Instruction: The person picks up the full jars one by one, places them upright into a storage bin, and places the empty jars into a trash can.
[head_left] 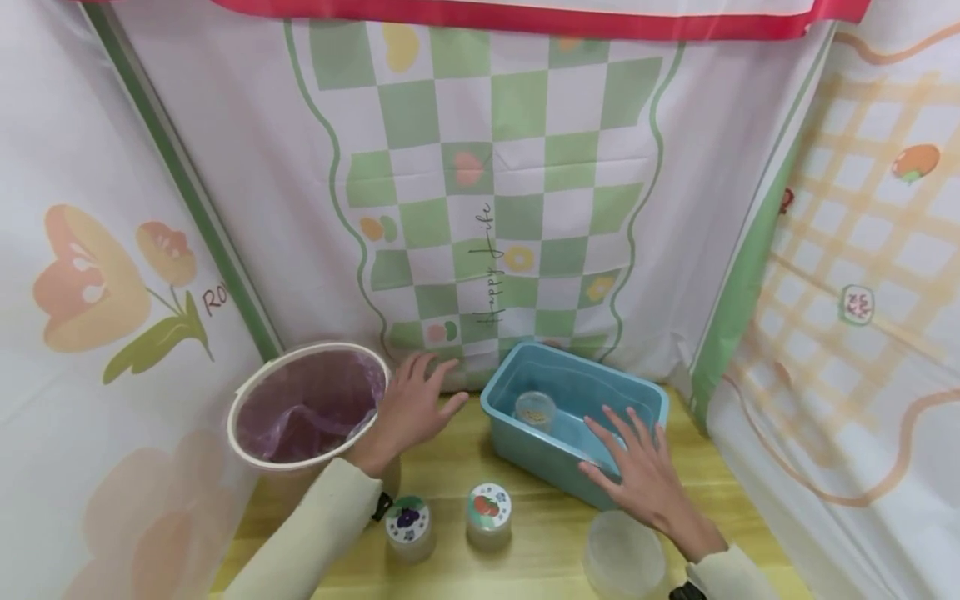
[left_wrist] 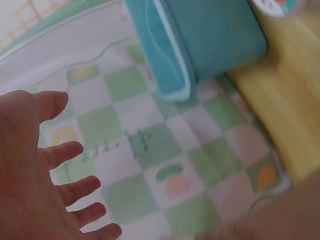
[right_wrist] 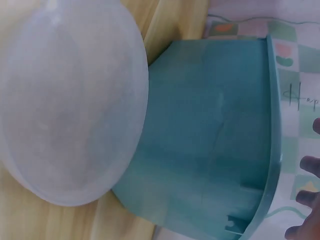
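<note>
My left hand hovers with spread fingers beside the round bin's right rim, holding nothing. My right hand, fingers spread and empty, is over the front right side of a blue plastic tub. A small clear round container with some grainy stuff at its bottom lies inside the tub. Two small jars stand on the table: one lid shows dark grapes, the other a red fruit. A translucent round container is below my right hand, large in the right wrist view.
The round bin at the left has a cream rim and a purple bag liner. Printed cloth walls enclose the wooden table at the back and both sides. A red-edged cloth hangs across the top.
</note>
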